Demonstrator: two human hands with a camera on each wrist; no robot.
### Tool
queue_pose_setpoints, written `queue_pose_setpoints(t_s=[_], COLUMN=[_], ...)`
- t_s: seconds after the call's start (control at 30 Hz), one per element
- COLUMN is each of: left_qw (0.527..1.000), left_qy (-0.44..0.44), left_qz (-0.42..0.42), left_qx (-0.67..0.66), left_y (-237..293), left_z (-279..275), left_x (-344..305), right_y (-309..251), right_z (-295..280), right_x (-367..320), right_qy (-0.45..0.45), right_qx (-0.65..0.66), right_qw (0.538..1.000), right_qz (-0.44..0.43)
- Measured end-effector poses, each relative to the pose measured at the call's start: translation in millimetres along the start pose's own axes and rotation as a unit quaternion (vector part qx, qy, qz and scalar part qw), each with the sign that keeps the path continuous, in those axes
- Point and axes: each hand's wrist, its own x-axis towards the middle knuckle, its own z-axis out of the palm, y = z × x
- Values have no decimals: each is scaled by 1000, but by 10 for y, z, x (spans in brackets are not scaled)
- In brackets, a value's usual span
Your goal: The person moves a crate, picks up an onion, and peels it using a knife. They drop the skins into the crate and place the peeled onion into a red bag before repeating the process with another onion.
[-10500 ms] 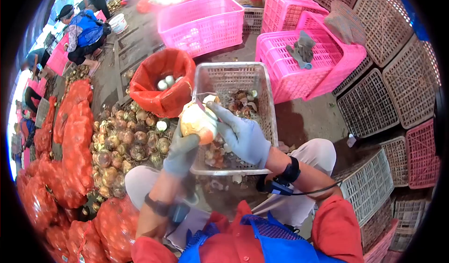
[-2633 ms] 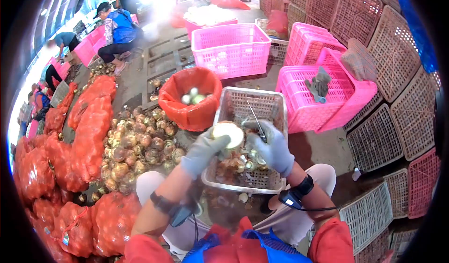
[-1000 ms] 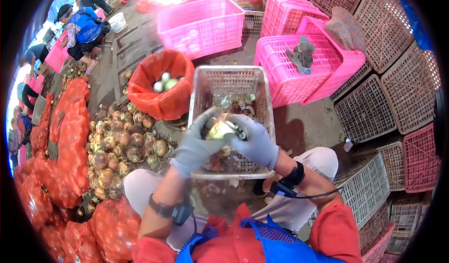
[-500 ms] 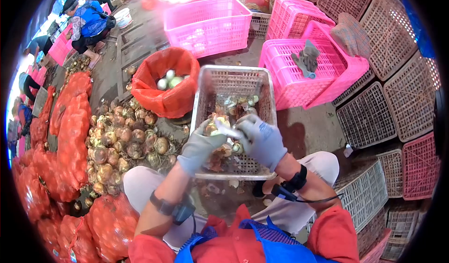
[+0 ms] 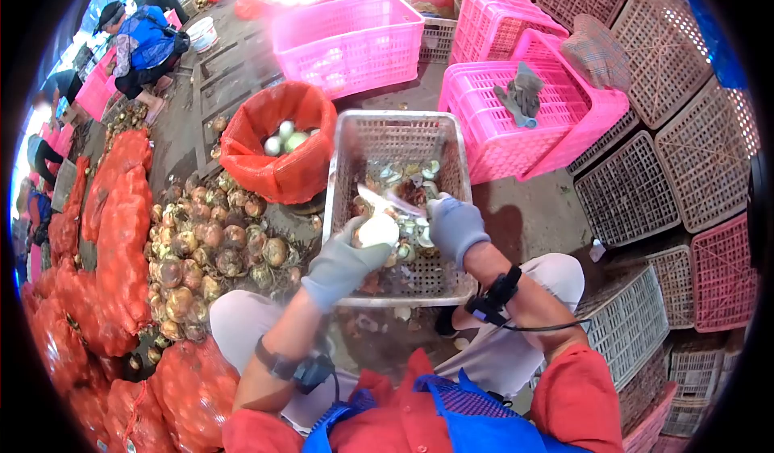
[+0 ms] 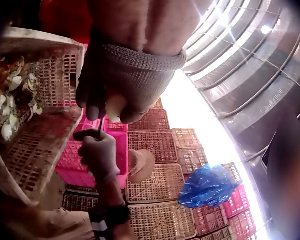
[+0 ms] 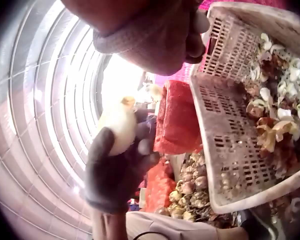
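Note:
My gloved left hand [image 5: 347, 261] grips a pale, peeled onion [image 5: 377, 231] above the grey crate [image 5: 401, 301]. The right wrist view shows this onion's yellowish neck pointing up. To its right, my gloved right hand [image 5: 457, 227] has its fingers curled round a knife, whose blurred blade [image 5: 409, 206] points toward the onion. The handle is hidden in that hand. Peelings [image 5: 419, 239] lie in the crate below both hands. Left of it, a red mesh-lined basket [image 5: 278, 172] contains several peeled onions [image 5: 290, 140].
Unpeeled onions [image 5: 214, 247] are heaped at the left beside full red mesh sacks [image 5: 125, 243]. Pink crates [image 5: 347, 50] stand ahead; an upturned one [image 5: 516, 122] at right bears grey gloves [image 5: 522, 94]. Stacked crates [image 5: 633, 187] line the right side. People squat at the far left.
At first the held onion had brown skin; the one now in my left hand is pale. Over the last second my right hand has moved right, off the onion. The red basket has gained a greenish onion.

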Motion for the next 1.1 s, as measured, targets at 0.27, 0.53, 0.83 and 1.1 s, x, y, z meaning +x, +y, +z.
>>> queue_pose_setpoints(t_s=[0.27, 0.53, 0.83, 1.1], left_qw=[980, 915, 978, 968], left_qy=[-7, -41, -68, 20], left_qz=[94, 131, 182, 192], left_qx=[-178, -380, 77, 164], left_y=[38, 126, -178, 106], left_z=[-108, -56, 86, 35], left_x=[0, 46, 246, -27], right_y=[-416, -573, -507, -368], right_z=[-176, -140, -400, -259], right_x=[-226, -256, -183, -93], right_qy=[-33, -162, 44, -17], right_qx=[290, 361, 518, 421], right_qw=[955, 919, 851, 902], right_qz=[-62, -5, -67, -93])
